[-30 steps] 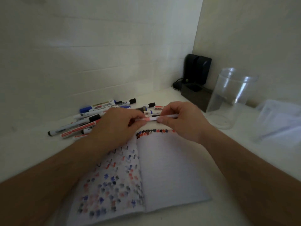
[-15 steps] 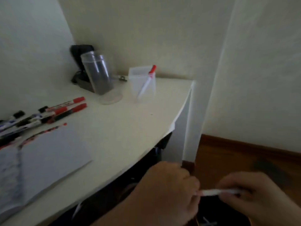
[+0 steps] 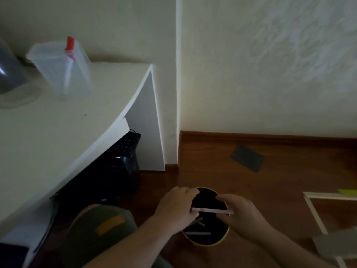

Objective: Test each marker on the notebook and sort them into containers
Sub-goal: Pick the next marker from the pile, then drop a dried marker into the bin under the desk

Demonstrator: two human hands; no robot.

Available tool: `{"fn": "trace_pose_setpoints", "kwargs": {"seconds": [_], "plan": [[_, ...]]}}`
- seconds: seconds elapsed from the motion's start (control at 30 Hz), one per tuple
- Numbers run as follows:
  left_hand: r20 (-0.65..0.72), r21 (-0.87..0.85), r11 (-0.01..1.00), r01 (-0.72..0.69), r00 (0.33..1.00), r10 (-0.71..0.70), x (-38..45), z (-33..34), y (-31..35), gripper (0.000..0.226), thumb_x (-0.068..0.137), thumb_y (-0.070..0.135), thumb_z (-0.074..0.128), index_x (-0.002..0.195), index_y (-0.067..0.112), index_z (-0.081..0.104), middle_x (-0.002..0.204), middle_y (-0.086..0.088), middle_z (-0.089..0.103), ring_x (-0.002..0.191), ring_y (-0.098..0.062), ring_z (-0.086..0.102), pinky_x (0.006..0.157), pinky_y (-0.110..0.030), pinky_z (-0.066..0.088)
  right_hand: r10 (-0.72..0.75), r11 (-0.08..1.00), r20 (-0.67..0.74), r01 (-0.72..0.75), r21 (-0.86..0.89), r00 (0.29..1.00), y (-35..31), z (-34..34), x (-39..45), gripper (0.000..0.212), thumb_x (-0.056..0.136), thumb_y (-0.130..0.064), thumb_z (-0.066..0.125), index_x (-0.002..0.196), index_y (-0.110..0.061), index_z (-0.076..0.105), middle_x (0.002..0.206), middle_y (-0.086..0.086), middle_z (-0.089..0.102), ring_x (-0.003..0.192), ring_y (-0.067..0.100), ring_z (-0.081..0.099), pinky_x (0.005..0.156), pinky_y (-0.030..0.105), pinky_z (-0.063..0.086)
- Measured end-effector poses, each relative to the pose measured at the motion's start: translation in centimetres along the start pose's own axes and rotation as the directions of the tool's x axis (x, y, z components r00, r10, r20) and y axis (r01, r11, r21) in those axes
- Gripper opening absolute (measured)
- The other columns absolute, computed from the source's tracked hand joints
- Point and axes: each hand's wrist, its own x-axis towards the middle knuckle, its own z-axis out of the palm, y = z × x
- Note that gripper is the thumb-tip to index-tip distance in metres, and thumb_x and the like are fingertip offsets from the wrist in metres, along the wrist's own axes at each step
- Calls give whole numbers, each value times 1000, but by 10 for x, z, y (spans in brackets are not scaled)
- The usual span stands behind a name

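Note:
My left hand [image 3: 176, 206] and my right hand [image 3: 238, 214] hold a white marker [image 3: 211, 210] level between them, one hand on each end. The marker hangs over the mouth of a round black bin with a yellow rim [image 3: 208, 243] that stands on the wooden floor. Several markers lie at the bottom of the bin. On the white desk [image 3: 58, 136] stands a clear square container [image 3: 61, 72] with one red-capped marker [image 3: 68, 55] upright in it. The notebook and the loose markers are out of view.
A clear round jar [image 3: 9, 74] shows at the desk's left edge. Dark items [image 3: 123, 163] sit under the desk beside its white side panel. A dark flat card [image 3: 247, 158] lies on the floor by the wall. A white frame [image 3: 316, 213] lies at the right.
My view has swung right and down, from the notebook on the desk to the floor. Both hands carried the marker off the desk and now hold it over the black bin.

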Motion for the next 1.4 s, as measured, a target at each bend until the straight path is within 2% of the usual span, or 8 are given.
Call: {"fn": "trace_pose_setpoints", "kwargs": {"seconds": [0.1,0.2,0.37,0.5,0.73,0.97,1.1,1.4], "plan": [[-110,-77,996,-38,993,29,-16,-44,-1,43,97,45,57,139,36,52,136,13,54,130,-13,45,107,-34,43,-121,991,-77,115,-69,990,-23,-14,7,37,94,-44,72,129,-41,62,121,-38,45,121,-7,47,108,24,43],[-261,-40,995,-91,962,78,-57,-109,-2,39,97,51,54,134,40,55,130,19,57,122,-4,48,105,-30,44,-360,933,-210,350,-84,909,-89,-31,18,21,91,-37,73,112,-41,71,115,-34,56,104,-8,59,87,24,56],[-580,40,999,-8,814,29,-175,-230,-42,23,95,45,60,117,39,66,103,18,68,94,1,58,80,-17,46,-767,581,-355,813,-29,535,-278,-41,42,12,94,-31,70,104,-33,74,103,-23,64,81,-3,61,66,7,45],[-736,13,940,342,639,-222,-279,-278,-142,19,94,48,60,106,38,72,80,18,63,77,1,56,63,-13,35,-922,360,-182,930,-79,341,-439,-2,73,17,92,-38,65,105,-32,75,96,-19,63,73,-2,55,69,13,45],[-717,-250,608,754,277,-639,-435,-276,-278,8,91,33,68,95,38,73,85,12,61,78,-5,57,65,-14,38,-914,314,207,932,-182,349,-631,106,114,26,95,-40,62,120,-38,69,99,-11,64,91,14,60,82,37,55],[-628,-90,505,859,345,-698,-476,-251,-301,19,89,55,64,96,38,67,89,18,57,84,-6,55,74,-27,47,-932,340,99,936,-87,348,-648,143,116,13,99,-38,61,105,-36,73,78,-16,65,64,2,59,61,22,50],[-642,65,488,871,410,-647,-472,-248,-303,19,96,55,54,99,37,58,97,16,55,89,-7,50,76,-26,42,-928,366,81,930,30,363,-643,140,109,11,98,-34,65,105,-36,74,78,-17,67,65,3,63,69,29,59],[-757,153,435,887,388,-526,-475,-245,-309,31,91,53,55,99,28,71,99,4,61,87,-19,57,72,-37,51,-938,314,156,949,14,309,-643,148,109,15,98,-39,62,110,-41,72,79,-18,65,62,-1,57,62,20,49]]}}
